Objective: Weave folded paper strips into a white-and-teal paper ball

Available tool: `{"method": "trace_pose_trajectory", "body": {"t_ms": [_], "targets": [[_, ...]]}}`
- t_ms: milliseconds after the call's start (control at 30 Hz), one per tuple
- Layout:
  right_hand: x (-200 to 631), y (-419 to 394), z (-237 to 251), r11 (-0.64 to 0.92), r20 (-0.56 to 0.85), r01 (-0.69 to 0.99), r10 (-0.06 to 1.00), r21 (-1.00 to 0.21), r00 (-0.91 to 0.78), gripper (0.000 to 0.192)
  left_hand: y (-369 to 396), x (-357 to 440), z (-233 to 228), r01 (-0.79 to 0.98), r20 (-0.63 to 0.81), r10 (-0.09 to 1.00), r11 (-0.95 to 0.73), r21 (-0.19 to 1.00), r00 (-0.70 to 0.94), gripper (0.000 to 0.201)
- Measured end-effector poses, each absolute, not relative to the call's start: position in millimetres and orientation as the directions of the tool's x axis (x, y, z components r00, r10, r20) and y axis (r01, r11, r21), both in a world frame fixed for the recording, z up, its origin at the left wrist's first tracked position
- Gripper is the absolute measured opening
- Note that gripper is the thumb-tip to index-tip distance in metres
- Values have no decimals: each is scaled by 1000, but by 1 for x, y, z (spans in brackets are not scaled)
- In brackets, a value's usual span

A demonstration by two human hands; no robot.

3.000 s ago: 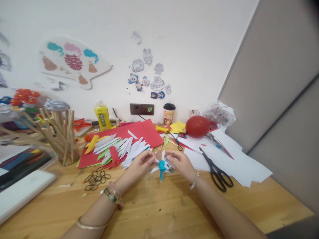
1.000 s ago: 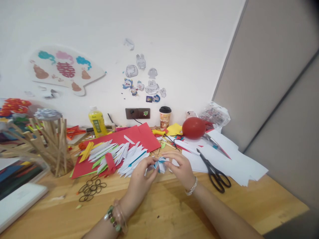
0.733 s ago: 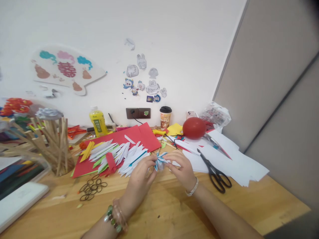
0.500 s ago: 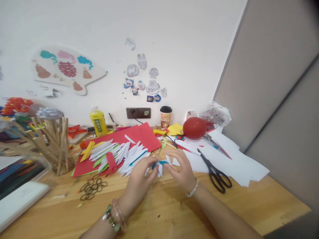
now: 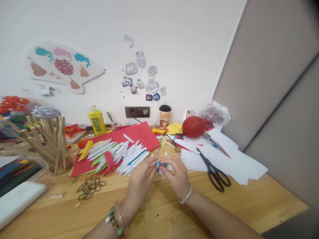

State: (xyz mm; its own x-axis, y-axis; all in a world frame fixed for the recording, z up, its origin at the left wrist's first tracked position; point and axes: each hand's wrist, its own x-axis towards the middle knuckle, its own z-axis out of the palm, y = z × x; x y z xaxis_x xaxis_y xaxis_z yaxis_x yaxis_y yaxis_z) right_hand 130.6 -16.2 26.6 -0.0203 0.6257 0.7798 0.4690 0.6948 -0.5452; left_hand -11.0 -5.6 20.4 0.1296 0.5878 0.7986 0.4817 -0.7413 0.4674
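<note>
Blue-and-white folded paper [image 5: 158,164] is pinched between the fingertips of the left hand [image 5: 140,176] and right hand [image 5: 177,173], over the wooden counter [image 5: 165,220]; fingers hide most of it, so its full shape is unclear. Folded strips [image 5: 133,160] lie on red sheets [image 5: 147,133] to its left, and black scissors [image 5: 212,170] rest to its right.

Looks forward and down from head height, over the left forearm [image 5: 106,227] and right forearm [image 5: 211,212] at the bottom of the frame. Faces the white wall [image 5: 194,43] nearly head-on across the upper part, with the wooden tabletop [image 5: 159,229] from above in the lower half. Close behind the fingers [image 5: 150,162] just below centre, wide enough for a grey panel [image 5: 274,59] at right.
</note>
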Motion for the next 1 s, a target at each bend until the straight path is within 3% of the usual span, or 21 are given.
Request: {"method": "trace_pose_trajectory", "body": {"t_ms": [200,367,533,833,1000], "targets": [[133,-20,30,737,834,511,548,-443,-68,9,-9,-13,19,526,884,441,-795,302,159,18],[133,-23,31,744,855,535,513,-401,-74,14,-13,-14,23,532,910,379,-812,240,168,20],[134,-24,32,760,880,530,472,-375,-53,14,-17,-13,27,528,916,357,-822,213,186,22],[133,-26,34,760,869,511,493,-402,-50,12,-16,-13,25,513,914,359,-830,220,189,25],[140,-19,42,753,804,472,578,-459,-139,5,-15,-13,30,507,901,383,-829,237,205,18]]}}
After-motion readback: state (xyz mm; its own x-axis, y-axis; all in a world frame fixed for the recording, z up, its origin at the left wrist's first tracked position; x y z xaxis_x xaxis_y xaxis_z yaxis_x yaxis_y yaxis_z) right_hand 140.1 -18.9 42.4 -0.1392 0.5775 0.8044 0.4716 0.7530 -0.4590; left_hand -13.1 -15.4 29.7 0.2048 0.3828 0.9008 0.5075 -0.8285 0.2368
